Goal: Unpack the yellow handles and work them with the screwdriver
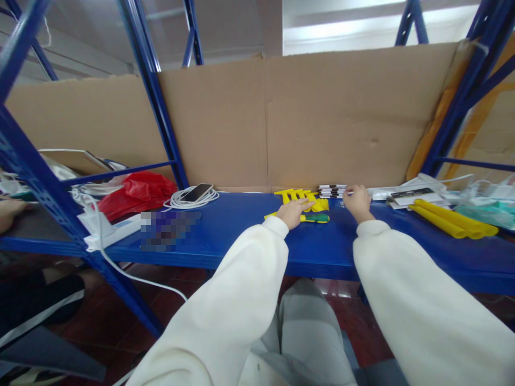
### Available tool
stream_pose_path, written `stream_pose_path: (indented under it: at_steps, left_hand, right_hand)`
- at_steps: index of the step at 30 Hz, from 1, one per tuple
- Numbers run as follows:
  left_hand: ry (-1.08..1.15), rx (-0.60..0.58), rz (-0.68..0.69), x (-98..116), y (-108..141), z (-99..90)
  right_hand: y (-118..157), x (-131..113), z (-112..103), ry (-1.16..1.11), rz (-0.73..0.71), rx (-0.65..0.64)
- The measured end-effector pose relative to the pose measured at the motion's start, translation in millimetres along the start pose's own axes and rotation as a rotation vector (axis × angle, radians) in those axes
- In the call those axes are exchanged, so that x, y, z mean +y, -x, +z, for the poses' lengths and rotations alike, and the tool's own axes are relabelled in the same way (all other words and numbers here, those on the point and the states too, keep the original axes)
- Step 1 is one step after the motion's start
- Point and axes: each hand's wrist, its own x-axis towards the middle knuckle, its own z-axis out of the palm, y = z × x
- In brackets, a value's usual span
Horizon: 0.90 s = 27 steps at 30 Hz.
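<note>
My left hand (295, 213) lies with outstretched fingers over yellow plastic pieces (321, 205) on the blue tabletop. Whether it presses on them I cannot tell. A tool handle in green and yellow (317, 218), like a screwdriver's, sticks out to the right from beside this hand. More yellow pieces with prongs (295, 193) are lined up just behind. To the right is a small stack of black-and-white strips (332, 191). At the right end of that stack, my right hand (358, 202) has its fingers bent together; what is between them is too small to make out.
Yellow tubes (454, 220) and a printed packet (414, 197) lie to the right. On the left are a phone (197, 193) on a coiled white cable (173, 201), a red bag (139, 193) and a white power strip (120, 230). Cardboard (341, 118) walls the back. Another person's hand (10, 212) shows far left.
</note>
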Motion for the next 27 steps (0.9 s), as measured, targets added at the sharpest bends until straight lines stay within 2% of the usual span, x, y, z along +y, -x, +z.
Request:
stream_pose_path:
  at_steps: [3, 6, 8, 10, 12, 19, 24, 27]
  left_hand:
    - [0.034, -0.006, 0.024, 1, 0, -0.9]
    - [0.058, -0.008, 0.015, 1, 1, -2.6]
    - [0.06, -0.005, 0.003, 2, 1, -3.6]
    - [0.057, 0.0, -0.002, 3, 0, -4.3]
    - [0.06, 0.006, -0.012, 4, 0, -4.8]
    - [0.101, 0.028, -0.006, 5, 0, -3.8]
    - [0.092, 0.031, -0.005, 0, -2, 1.0]
    - [0.068, 0.022, -0.037, -3, -2, 1.3]
  right_hand:
    - [2, -16, 3, 0.049, -0.342, -0.042]
    - [7, -31, 6, 0.075, -0.625, -0.067]
    - [11, -39, 8, 0.078, -0.755, -0.133]
    - [13, -43, 11, 0.088, -0.826, -0.213]
    - [14, -44, 15, 0.093, -0.85, -0.256]
    - [13, -41, 15, 0.083, -0.858, -0.257]
    - [15, -45, 8, 0.116, -0.701, -0.319]
    - [12, -42, 9, 0.081, -0.497, -0.294]
